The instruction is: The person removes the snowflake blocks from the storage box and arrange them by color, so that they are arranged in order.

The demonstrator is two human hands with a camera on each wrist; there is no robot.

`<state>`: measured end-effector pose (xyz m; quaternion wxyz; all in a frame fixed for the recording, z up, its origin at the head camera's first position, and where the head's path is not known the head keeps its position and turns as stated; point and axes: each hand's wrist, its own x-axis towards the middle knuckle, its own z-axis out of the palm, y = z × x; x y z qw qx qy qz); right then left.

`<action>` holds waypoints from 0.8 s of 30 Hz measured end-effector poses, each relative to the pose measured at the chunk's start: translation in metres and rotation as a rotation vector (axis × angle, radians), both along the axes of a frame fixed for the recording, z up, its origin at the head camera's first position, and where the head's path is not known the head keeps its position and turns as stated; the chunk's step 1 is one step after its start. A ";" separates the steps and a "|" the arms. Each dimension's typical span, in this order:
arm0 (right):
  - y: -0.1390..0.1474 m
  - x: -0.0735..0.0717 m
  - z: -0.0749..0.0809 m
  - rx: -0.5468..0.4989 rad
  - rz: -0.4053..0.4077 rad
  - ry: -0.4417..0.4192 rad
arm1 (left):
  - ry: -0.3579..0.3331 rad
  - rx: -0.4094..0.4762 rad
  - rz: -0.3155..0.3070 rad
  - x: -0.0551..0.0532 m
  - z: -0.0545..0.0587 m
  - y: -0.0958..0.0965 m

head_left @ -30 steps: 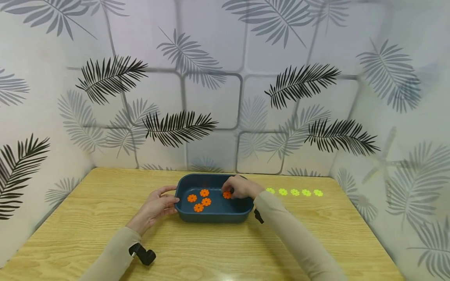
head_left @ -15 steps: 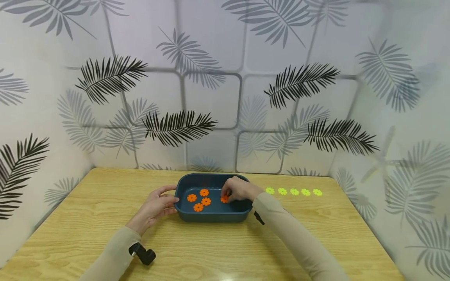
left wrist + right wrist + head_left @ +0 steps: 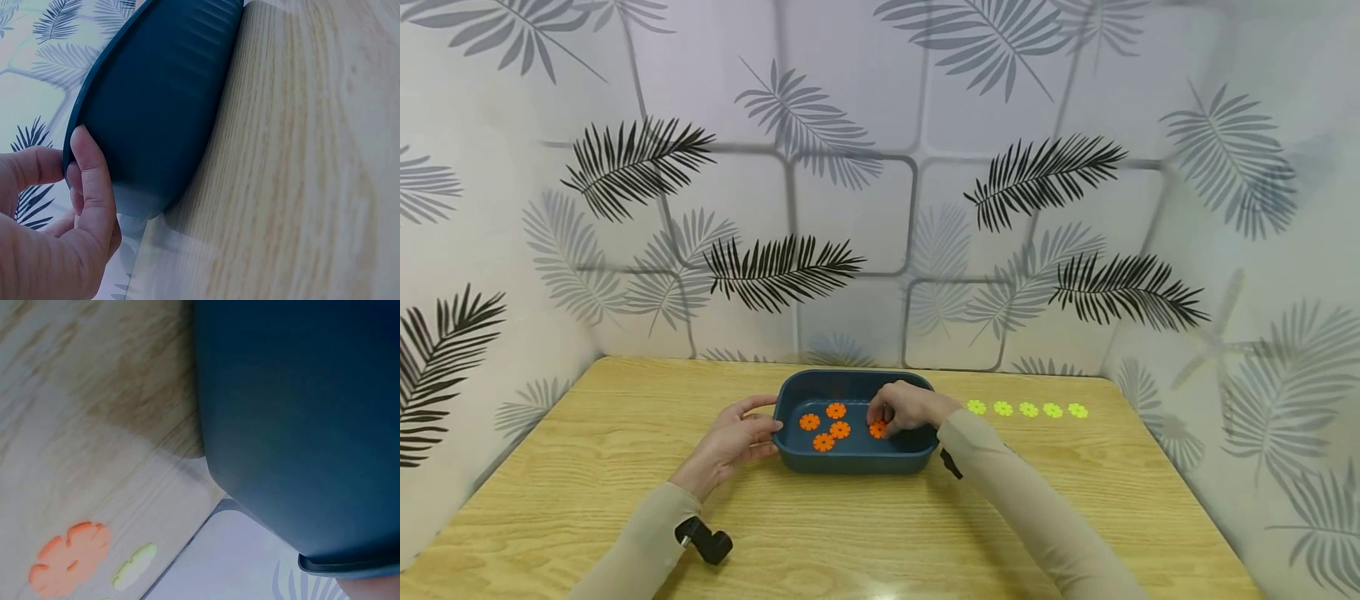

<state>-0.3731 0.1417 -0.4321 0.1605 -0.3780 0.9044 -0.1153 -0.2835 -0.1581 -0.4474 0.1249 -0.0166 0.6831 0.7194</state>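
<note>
My left hand grips the left rim of a dark blue rectangular tub in the head view. The left wrist view has thumb and fingers on either side of the wall of the tub. Inside the tub's right half, my right hand pinches an orange flower-shaped disc low over the floor. Several like orange discs lie flat in the left half. The right wrist view looks at the tub's outer wall; the pinching fingers are hidden there.
Several yellow-green flower discs lie in a row on the wooden table right of the tub. In the right wrist view, an orange disc lies on the table near a yellow-green disc. A patterned wall stands behind.
My right hand has moved the pinched orange disc slightly left and toward me within the tub. The left hand and the other discs have stayed put.
</note>
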 end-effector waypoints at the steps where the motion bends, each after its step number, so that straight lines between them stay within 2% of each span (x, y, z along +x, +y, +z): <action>1: 0.000 0.000 0.000 0.000 0.004 0.000 | -0.001 0.000 0.000 0.000 0.000 0.000; 5: 0.000 0.000 0.001 -0.008 0.020 -0.005 | -0.003 0.002 0.001 0.000 0.001 -0.001; 11: 0.000 0.002 0.003 -0.029 -0.013 -0.061 | -0.003 0.009 0.000 0.001 0.000 0.000; 18: 0.000 0.002 0.002 -0.050 0.006 -0.014 | -0.007 0.010 0.007 0.001 0.000 -0.001; 24: 0.001 0.002 0.003 -0.069 0.021 -0.044 | -0.006 0.011 -0.002 0.001 0.001 0.000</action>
